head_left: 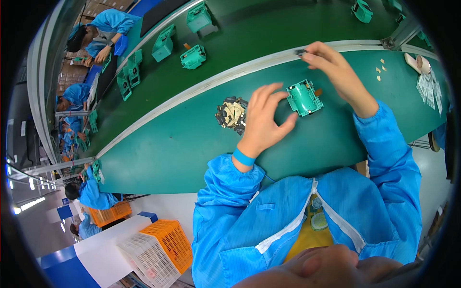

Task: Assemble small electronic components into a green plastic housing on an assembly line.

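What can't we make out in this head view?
All head view:
Small dark piece at the right hand: too small and blurred to identify.
Pile of parts: right side hidden by the left hand.
Green housing: underside hidden, facing the table.

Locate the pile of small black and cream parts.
In the head view, the pile lies near the middle, on the green bench, just left of the person's left hand.
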`<state>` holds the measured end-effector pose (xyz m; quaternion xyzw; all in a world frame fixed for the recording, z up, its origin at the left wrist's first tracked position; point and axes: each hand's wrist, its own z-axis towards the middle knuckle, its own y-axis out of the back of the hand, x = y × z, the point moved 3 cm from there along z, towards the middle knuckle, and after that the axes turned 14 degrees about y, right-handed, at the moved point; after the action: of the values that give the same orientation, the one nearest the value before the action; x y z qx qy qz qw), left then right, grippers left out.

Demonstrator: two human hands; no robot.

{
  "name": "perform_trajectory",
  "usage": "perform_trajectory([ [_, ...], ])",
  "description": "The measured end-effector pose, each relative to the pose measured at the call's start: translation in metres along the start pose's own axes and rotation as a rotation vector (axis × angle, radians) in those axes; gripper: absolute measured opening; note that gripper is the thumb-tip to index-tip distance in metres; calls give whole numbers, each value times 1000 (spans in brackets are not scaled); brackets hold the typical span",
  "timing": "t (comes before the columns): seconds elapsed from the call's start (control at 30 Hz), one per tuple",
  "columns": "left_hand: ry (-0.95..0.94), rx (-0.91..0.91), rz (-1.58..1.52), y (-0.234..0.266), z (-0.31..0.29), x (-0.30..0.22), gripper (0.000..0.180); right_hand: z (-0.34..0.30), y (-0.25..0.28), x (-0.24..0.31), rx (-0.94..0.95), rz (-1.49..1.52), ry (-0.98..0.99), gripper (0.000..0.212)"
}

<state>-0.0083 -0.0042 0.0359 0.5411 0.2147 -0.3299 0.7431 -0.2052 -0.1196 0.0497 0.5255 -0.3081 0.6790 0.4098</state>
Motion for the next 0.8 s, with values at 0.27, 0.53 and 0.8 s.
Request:
perform_trajectory([
  [0.27, -36, 242, 64, -23, -1, -12, 67, -91, 0, 1, -178, 363, -155, 9],
  [0.53, 29, 211, 84, -24, -5, -26, 76, -124, -5, -19, -309, 351, -275, 12],
  [0.8, 55, 223, -21, -48, -5, -23, 78, -118, -2, -23, -261, 319, -318, 15],
])
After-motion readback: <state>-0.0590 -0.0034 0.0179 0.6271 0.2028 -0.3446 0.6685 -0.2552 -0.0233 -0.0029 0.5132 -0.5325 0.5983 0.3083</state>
